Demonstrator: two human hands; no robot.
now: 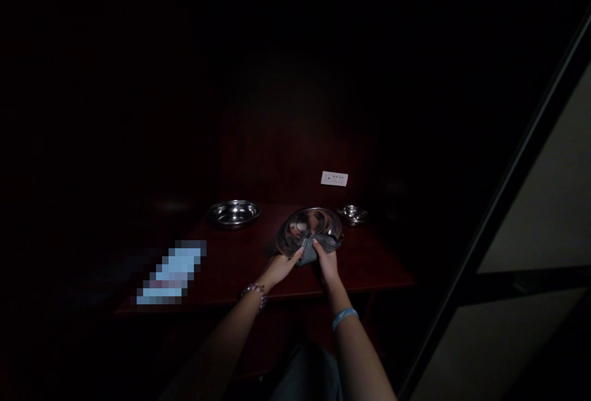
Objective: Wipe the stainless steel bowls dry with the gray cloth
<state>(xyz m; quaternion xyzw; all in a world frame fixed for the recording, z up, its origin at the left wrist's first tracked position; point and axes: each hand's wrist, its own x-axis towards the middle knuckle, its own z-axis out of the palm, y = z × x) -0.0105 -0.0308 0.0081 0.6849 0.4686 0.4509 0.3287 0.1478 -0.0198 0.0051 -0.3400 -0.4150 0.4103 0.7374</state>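
Observation:
A shiny metal bowl (307, 222) is held between my two hands above the front part of a dark red table (240, 259). My left hand (280, 267) grips its near left side, thumb over the rim and the other fingers hidden beneath. A grey cloth (308, 252) is folded over the near rim. My right hand (327, 262) is closed on this cloth and the rim, with its thumb pressed on top.
A wide metal bowl (234, 215) stands at the back left of the table, and smaller metal bowls (353, 214) at the back right. A white power socket (334, 178) is on the far wall. A blurred, pixelated bright patch lies at left. A framed pale panel (538, 204) slants along the right.

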